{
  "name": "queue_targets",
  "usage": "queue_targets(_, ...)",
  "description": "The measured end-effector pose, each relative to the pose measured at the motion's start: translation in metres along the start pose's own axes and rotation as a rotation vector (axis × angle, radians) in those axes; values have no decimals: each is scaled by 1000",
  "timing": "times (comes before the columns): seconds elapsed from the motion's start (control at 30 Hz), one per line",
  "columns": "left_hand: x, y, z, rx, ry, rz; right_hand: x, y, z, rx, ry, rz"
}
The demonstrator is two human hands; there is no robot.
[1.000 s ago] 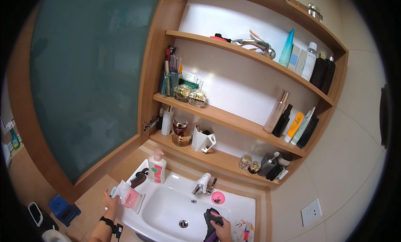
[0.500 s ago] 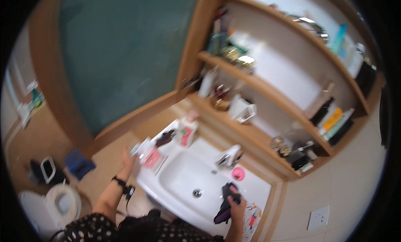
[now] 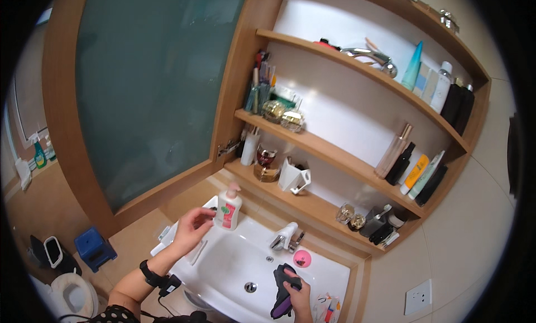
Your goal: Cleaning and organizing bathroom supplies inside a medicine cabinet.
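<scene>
My left hand [image 3: 194, 229] is over the sink's left rim beside a white pump bottle [image 3: 228, 210] with a pink top and label. Its fingers are bent, with the thumb apart. A small dark thing shows at the fingertips, mostly hidden by the hand; no grip on it is visible. My right hand [image 3: 298, 294] is closed on a black cloth item [image 3: 283, 287] with a purple edge, over the right side of the white sink [image 3: 223, 270]. What exactly the cloth item is, I cannot make out.
A chrome tap [image 3: 285, 237] and a round pink item [image 3: 302, 259] are at the sink's back edge. Above is an open cabinet with shelves [image 3: 335, 150] of bottles and jars; its frosted door [image 3: 156, 100] hangs open at left. A blue stool [image 3: 95, 249] stands on the floor.
My left hand has moved right from the pink packet at the sink's left end to beside the pump bottle. The right hand keeps hold of the cloth item. The view has shifted.
</scene>
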State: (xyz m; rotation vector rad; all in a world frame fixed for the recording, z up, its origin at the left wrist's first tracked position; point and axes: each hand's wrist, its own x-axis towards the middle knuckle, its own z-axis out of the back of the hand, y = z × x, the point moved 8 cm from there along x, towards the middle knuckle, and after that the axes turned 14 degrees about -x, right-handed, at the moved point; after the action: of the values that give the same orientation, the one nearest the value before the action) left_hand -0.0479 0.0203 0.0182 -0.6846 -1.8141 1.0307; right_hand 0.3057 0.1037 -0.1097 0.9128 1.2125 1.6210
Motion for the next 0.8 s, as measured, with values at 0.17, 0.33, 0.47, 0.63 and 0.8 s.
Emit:
queue_targets(0.17,86,-170,-115,23,263,-446,0,23,25,6,-43,114)
queue_targets(0.33,183,-277,-170,147,179,-724,-10,20,44,37,-75,8)
queue_targets(0.47,272,-306,-198,403,35,-816,-18,8,67,-65,-123,-44)
queue_targets(0.63,337,-312,-239,793,13,-802,-35,12,92,0,-258,-86)
queue_targets(0.8,384,-289,-274,1010,131,-607,-37,-8,117,-188,-372,-164)
